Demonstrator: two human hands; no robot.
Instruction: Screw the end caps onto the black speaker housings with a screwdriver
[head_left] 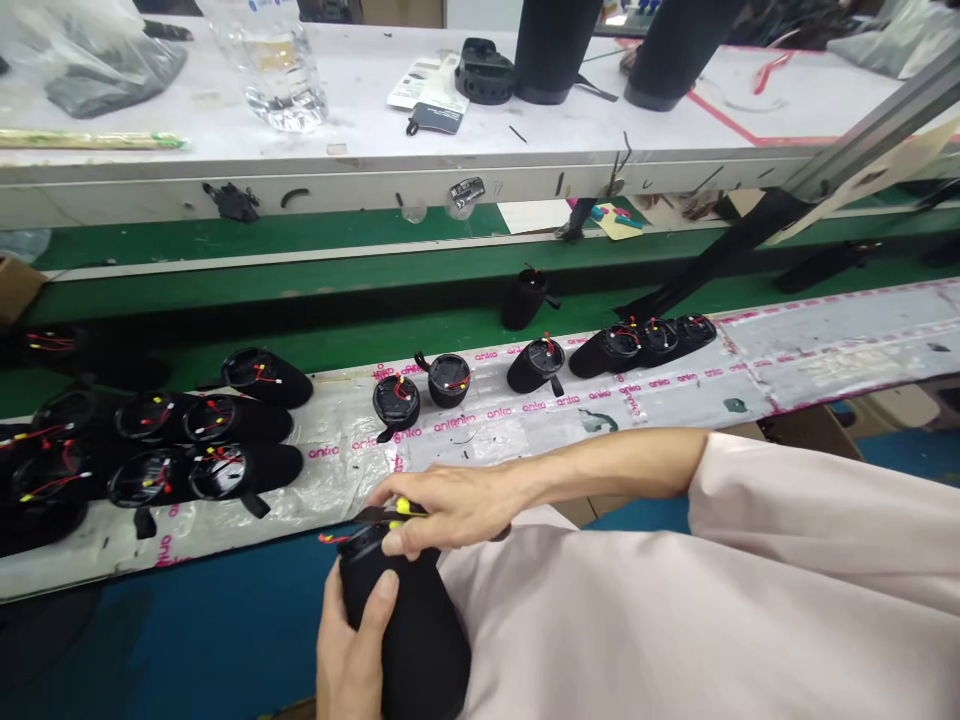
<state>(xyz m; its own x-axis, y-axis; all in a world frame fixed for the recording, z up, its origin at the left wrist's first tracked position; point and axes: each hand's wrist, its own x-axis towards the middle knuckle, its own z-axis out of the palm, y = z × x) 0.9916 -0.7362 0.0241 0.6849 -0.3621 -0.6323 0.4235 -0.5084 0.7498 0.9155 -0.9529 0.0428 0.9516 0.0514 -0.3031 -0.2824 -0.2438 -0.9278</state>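
Observation:
A black fabric-covered cylinder [420, 640] leans against my lap, its open end tilted up toward the bench. My left hand [354, 640] wraps round its side near that end, thumb on the fabric. Across the rim lies my right hand [442, 510], closed on a dark tool with yellow parts [403, 512]; the tool's exact kind is hard to make out. Short red and yellow wires [330, 539] stick out at the left of the rim.
Several similar cylinders with wires crowd the left of the bench [345, 480]; more stand along it to the right. A raised white shelf [360, 110] holds a water bag, tags and two large black cylinders. A metal post [862, 130] slants at the right.

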